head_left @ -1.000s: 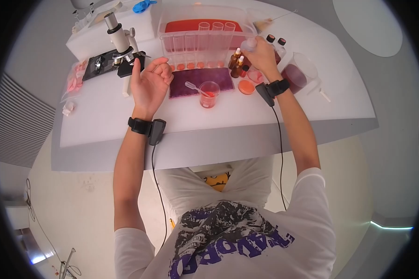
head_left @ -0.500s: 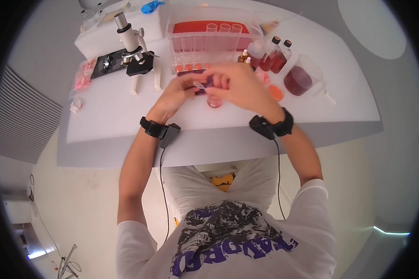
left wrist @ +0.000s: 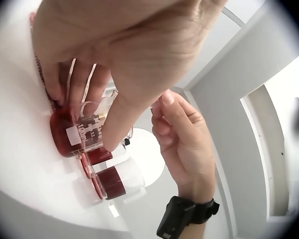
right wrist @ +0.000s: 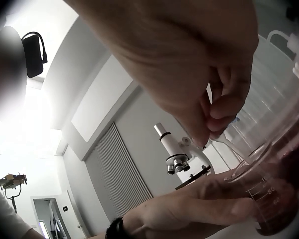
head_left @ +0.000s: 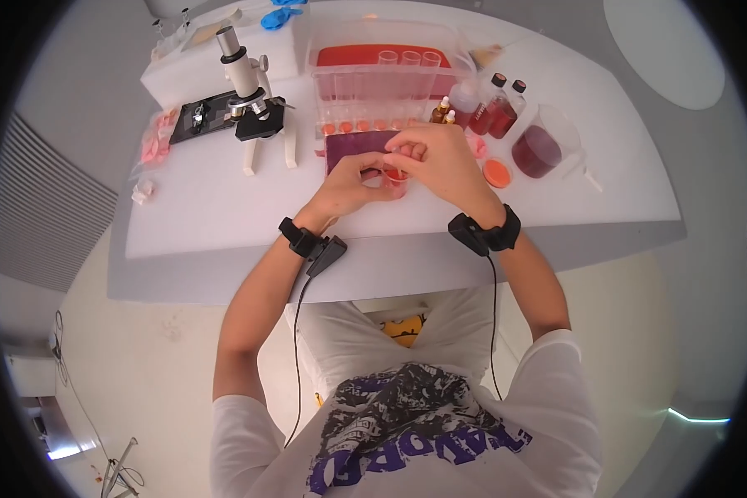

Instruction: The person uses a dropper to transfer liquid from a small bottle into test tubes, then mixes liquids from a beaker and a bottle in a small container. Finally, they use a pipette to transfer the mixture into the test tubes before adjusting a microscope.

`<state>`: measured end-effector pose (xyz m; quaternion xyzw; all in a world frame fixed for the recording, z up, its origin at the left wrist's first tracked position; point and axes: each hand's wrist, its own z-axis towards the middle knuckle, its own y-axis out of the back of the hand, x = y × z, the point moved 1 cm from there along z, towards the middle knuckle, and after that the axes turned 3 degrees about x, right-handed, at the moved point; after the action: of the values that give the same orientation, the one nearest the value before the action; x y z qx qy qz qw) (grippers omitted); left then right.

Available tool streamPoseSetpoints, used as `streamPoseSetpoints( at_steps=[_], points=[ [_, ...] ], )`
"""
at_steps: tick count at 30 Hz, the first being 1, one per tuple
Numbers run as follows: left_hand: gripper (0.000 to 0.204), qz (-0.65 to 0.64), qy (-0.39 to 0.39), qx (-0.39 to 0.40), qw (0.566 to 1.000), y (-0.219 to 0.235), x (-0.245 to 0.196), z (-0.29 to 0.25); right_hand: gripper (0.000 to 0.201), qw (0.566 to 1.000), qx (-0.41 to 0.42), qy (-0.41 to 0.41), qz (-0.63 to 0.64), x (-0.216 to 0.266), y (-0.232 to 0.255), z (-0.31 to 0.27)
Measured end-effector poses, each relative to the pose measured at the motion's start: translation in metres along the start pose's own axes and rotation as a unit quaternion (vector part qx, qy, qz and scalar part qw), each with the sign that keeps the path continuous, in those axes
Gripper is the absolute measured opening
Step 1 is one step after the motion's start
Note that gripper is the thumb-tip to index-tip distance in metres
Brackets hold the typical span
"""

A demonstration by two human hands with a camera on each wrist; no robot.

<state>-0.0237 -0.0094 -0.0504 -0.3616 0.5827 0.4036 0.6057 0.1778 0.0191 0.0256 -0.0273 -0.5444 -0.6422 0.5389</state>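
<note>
A small glass beaker [left wrist: 92,132] with red liquid and white volume marks stands near the middle of the table. My left hand [head_left: 350,189] grips it from the left side, thumb in front and fingers behind in the left wrist view. Above the rim is my right hand [head_left: 448,168], pinching the top of a clear plastic pipette [right wrist: 234,148]. The pipette slants down into the beaker mouth. Its bulb is hidden by my right fingers. Just behind the beaker lies a purple rectangular sheet [head_left: 349,151], partly covered by both hands.
On the left stands a microscope [head_left: 245,79]. Behind the hands are a row of small tubes [head_left: 344,129] and a clear tub [head_left: 340,85]. To the right are dropper bottles [head_left: 441,110], black-capped bottles [head_left: 498,112], an orange dish [head_left: 497,173] and a larger beaker [head_left: 537,152].
My right hand has come from the bottles at the back right to the pipette and pinches it. My left hand, raised and empty before, has moved right and now holds the beaker.
</note>
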Motion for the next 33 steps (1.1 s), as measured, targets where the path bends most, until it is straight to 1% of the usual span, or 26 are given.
streamPoseSetpoints(
  at_steps=[1,4,5,7,8,10,11,12,13,14,15,16,17,18,19,20,21,22,23,25,26,28,29,30,33],
  points=[
    [0.044,-0.005,0.004,-0.005,1.0,-0.001,0.001,0.0,0.018,0.999,-0.014,-0.01,0.035,-0.005,0.0,-0.003],
    [0.042,0.019,-0.005,0.001,1.0,-0.003,-0.001,0.002,0.021,0.997,-0.016,-0.025,0.072,-0.014,0.002,-0.006],
    [0.042,0.018,-0.004,-0.001,1.0,-0.003,-0.001,0.002,0.021,0.997,-0.014,-0.025,0.073,-0.015,0.003,-0.005],
    [0.039,0.048,-0.027,-0.028,0.998,-0.003,-0.008,0.001,0.022,0.996,-0.047,-0.01,0.075,-0.012,0.011,0.0],
    [0.039,0.05,-0.027,-0.028,0.998,-0.002,-0.013,-0.001,0.022,0.996,-0.048,-0.009,0.075,-0.008,0.017,0.004],
    [0.038,0.067,-0.038,-0.07,0.995,0.0,-0.035,-0.009,0.028,0.996,-0.064,-0.053,0.032,0.008,0.031,0.015],
    [0.038,0.07,-0.038,-0.071,0.994,0.005,-0.037,-0.008,0.03,0.995,-0.05,-0.058,0.061,0.007,0.033,0.02],
    [0.038,0.098,-0.07,-0.091,0.989,0.011,-0.04,-0.008,0.03,0.995,-0.051,-0.055,0.063,0.013,0.035,0.026],
    [0.037,0.126,-0.102,-0.112,0.98,0.016,-0.045,-0.007,0.026,0.993,-0.041,-0.047,0.104,0.02,0.039,0.031],
    [0.037,0.129,-0.104,-0.115,0.98,0.02,-0.05,-0.007,0.022,0.988,-0.029,-0.039,0.144,0.025,0.041,0.037],
    [0.039,0.147,-0.102,-0.135,0.974,0.023,-0.061,-0.009,0.022,0.988,-0.028,-0.034,0.145,0.025,0.04,0.044],
    [0.042,0.166,-0.1,-0.155,0.969,0.026,-0.068,-0.01,0.021,0.99,-0.054,-0.029,0.131,0.026,0.039,0.052],
    [0.042,0.169,-0.102,-0.158,0.968,0.031,-0.069,-0.009,0.021,0.989,-0.081,-0.022,0.118,0.028,0.037,0.059],
    [0.046,0.22,-0.124,-0.191,0.949,0.037,-0.069,-0.008,0.021,0.989,-0.081,-0.018,0.12,0.03,0.036,0.066],
    [0.051,0.27,-0.146,-0.223,0.925,0.043,-0.071,-0.006,0.025,0.986,-0.067,-0.026,0.152,0.032,0.035,0.073],
    [0.051,0.273,-0.147,-0.226,0.923,0.047,-0.073,-0.006,0.029,0.981,-0.052,-0.035,0.184,0.034,0.034,0.081],
    [0.053,0.272,-0.15,-0.252,0.916,0.047,-0.077,-0.007,0.029,0.981,-0.051,-0.031,0.186,0.036,0.035,0.088],
    [0.055,0.27,-0.153,-0.278,0.909,0.048,-0.08,-0.008,0.029,0.98,-0.074,-0.033,0.182,0.038,0.037,0.097],
    [0.055,0.272,-0.154,-0.281,0.907,0.051,-0.078,-0.007,0.03,0.979,-0.096,-0.036,0.178,0.039,0.037,0.106],
    [0.052,0.299,-0.186,-0.34,0.872,0.054,-0.074,-0.007,0.03,0.979,-0.083,-0.038,0.181,0.037,0.032,0.121],
    [0.052,0.301,-0.186,-0.343,0.87,0.056,-0.073,-0.006,0.029,0.98,-0.07,-0.046,0.183,0.035,0.027,0.129],
    [0.048,0.316,-0.197,-0.376,0.848,0.057,-0.074,-0.008,0.029,0.982,-0.07,-0.041,0.17,0.035,0.02,0.14],
    [0.047,0.319,-0.204,-0.386,0.842,0.057,-0.075,-0.01,0.028,0.985,-0.053,-0.041,0.159,0.037,0.018,0.143],
    [0.047,0.32,-0.199,-0.39,0.84,0.059,-0.073,-0.01,0.028,0.987,-0.036,-0.042,0.149,0.037,0.016,0.146],
    [0.048,0.316,-0.194,-0.414,0.831,0.064,-0.068,-0.012,0.028,0.989,-0.018,-0.032,0.144,0.029,0.007,0.154]
  ],
)
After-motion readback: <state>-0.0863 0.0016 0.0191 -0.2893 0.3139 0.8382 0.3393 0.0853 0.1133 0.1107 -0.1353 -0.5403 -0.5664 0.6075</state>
